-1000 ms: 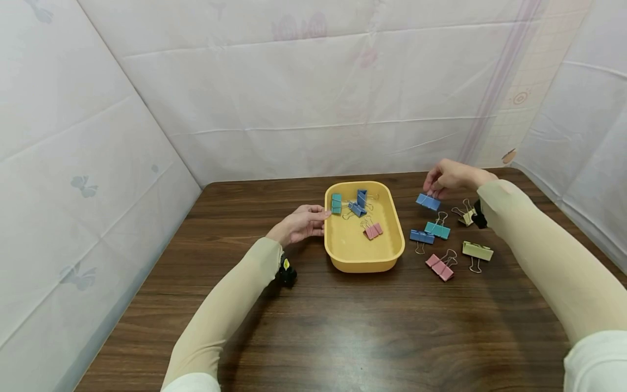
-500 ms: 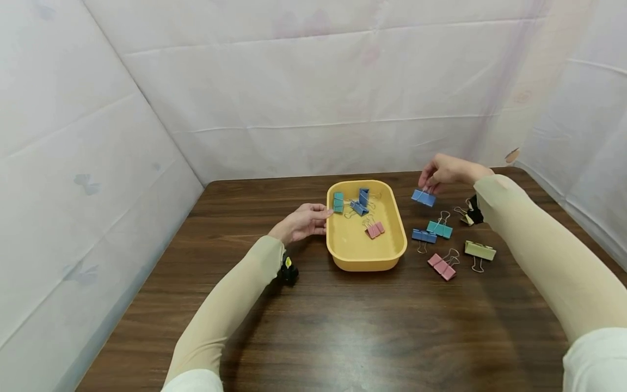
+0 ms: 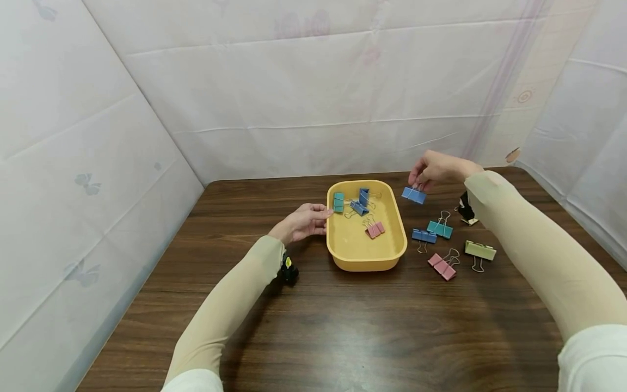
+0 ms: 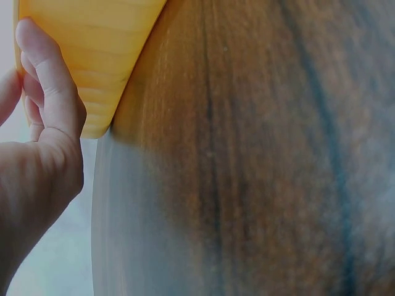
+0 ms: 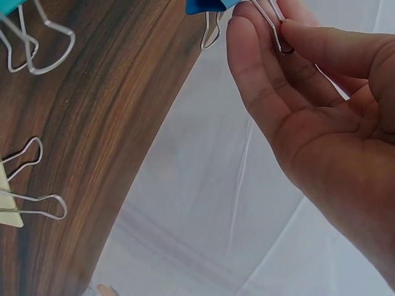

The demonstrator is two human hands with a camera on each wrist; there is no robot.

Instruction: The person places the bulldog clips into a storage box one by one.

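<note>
Blue clip [image 3: 413, 195] nearer tray [image 3: 364, 265], right-hand-held

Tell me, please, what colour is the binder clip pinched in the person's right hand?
Blue; the metal binder clip held by the right hand shows best in the head view.

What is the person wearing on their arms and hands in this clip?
Both arms wear snug beige sleeves to the wrist over white upper sleeves. The left hand and right hand are bare, with no gloves. A small black device is strapped under each wrist; the left one shows a yellow spot.
</note>
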